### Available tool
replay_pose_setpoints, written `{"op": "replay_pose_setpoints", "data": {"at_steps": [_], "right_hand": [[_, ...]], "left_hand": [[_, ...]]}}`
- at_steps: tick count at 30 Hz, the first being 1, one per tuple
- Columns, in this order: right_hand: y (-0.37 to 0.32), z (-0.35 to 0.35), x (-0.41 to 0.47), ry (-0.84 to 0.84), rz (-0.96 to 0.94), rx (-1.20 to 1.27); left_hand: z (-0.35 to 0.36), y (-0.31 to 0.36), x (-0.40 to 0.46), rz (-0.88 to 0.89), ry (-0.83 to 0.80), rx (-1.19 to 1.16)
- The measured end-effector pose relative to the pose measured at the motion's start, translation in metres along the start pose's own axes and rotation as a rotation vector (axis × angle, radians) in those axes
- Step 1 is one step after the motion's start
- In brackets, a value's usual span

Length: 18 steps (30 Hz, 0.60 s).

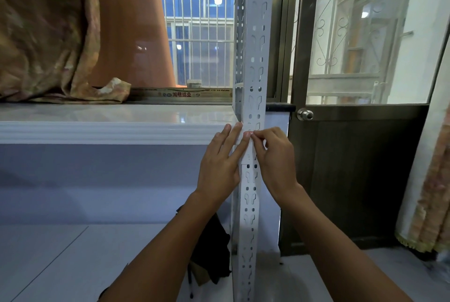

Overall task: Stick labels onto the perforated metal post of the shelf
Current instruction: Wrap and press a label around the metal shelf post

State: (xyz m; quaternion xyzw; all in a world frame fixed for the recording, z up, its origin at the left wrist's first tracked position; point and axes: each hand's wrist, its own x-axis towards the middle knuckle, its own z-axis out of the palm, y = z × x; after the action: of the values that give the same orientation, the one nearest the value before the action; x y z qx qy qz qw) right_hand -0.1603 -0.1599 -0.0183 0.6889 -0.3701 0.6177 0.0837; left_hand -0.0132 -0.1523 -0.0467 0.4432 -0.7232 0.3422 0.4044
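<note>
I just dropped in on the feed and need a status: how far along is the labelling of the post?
Done: nothing clearly finished; no other labels show on the post.

In hand: one white label lies against the post at shelf height. The left hand presses it with straight fingers, and the right hand pinches its top end.

Left: smoothing this one down, then the bare stretches above and below.

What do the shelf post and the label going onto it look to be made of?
Post: likely painted steel, matte white, judging by its thin punched keyhole slots. Label: apparently white paper or film with a red end; too small to tell which.
</note>
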Motion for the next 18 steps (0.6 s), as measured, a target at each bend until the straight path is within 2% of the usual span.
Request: {"op": "replay_pose_setpoints", "data": {"at_steps": [11,14,18], "right_hand": [[-0.002,0.005,-0.001,-0.027,0.098,0.048],[0.001,0.010,0.001,-0.035,0.044,-0.043],[0.004,0.014,0.006,-0.035,-0.073,-0.331]], "left_hand": [[0.012,0.003,-0.002,-0.001,0.030,0.002],[0.011,0.002,-0.002,0.009,0.029,-0.001],[0.010,-0.002,-0.003,0.029,0.022,0.027]]}}
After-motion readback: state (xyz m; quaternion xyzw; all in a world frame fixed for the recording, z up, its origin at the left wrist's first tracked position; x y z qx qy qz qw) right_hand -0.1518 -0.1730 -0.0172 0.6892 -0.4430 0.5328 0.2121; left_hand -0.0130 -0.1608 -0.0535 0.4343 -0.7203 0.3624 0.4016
